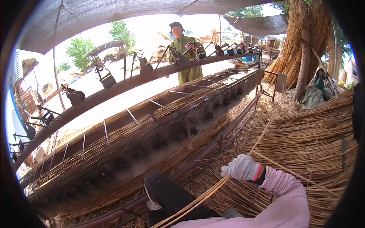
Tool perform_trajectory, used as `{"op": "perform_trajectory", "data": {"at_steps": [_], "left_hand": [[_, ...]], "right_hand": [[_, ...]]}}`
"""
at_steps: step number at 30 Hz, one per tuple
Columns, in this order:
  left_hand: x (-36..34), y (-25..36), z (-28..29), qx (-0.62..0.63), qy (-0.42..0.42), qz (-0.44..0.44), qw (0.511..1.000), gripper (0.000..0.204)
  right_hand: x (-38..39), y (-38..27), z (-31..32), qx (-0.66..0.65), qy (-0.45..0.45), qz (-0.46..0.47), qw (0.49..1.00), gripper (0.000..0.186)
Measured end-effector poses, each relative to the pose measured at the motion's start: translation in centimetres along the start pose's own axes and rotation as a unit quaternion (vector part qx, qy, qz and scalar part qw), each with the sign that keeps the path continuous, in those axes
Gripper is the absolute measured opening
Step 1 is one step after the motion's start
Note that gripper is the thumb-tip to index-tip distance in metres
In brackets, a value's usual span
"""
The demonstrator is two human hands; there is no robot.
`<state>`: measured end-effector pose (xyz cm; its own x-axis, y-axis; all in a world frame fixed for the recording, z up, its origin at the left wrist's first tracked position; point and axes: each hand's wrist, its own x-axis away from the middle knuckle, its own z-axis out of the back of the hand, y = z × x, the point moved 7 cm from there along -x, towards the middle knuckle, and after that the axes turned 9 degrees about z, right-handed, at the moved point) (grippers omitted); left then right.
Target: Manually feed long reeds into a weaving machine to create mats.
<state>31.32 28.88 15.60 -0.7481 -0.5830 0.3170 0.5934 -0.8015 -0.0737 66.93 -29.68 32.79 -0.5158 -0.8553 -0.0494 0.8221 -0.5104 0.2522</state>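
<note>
My right hand (pixel 240 167), in a pale knitted glove with a pink cuff, is closed on a few long straw-coloured reeds (pixel 197 202). These run from the lower edge up through the fist and on to the upper right. Beneath and beside the hand lies a broad heap of reeds (pixel 311 140). Just left of it is my dark-trousered leg (pixel 163 190), bent by a rusty rail (pixel 232 133). My left hand does not show.
A long metal machine (pixel 152 148), packed with reeds, crosses the view under a curved beam with clamps (pixel 108 80). A co-worker in olive clothing (pixel 184 76) stands behind it. Tall reed bundles (pixel 289 64) and a wooden post (pixel 304 57) are at right; shade netting hangs overhead.
</note>
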Motion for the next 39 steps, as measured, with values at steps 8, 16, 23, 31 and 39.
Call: {"op": "perform_trajectory", "data": {"at_steps": [8,16,23,31,39], "left_hand": [[3.1,3.5,6.3,0.016,0.093,0.036,0.995,0.022],[8.3,4.7,13.4,-0.002,0.363,0.013,0.932,0.006],[7.7,2.5,13.2,-0.049,0.457,0.031,0.887,0.035],[8.2,2.0,13.3,-0.032,0.493,0.021,0.869,0.034],[10.0,3.2,16.1,-0.037,0.518,0.051,0.853,0.022]], "right_hand": [[1.9,1.7,-6.2,-0.098,-0.056,-0.019,0.993,0.022],[1.4,0.9,-10.8,-0.182,-0.137,0.006,0.974,0.026],[2.2,0.1,-10.8,-0.223,-0.091,0.014,0.971,0.023],[2.4,-0.1,-12.0,-0.205,-0.081,0.009,0.975,0.024],[1.7,-0.8,-11.0,-0.189,-0.067,0.023,0.979,0.03]]}}
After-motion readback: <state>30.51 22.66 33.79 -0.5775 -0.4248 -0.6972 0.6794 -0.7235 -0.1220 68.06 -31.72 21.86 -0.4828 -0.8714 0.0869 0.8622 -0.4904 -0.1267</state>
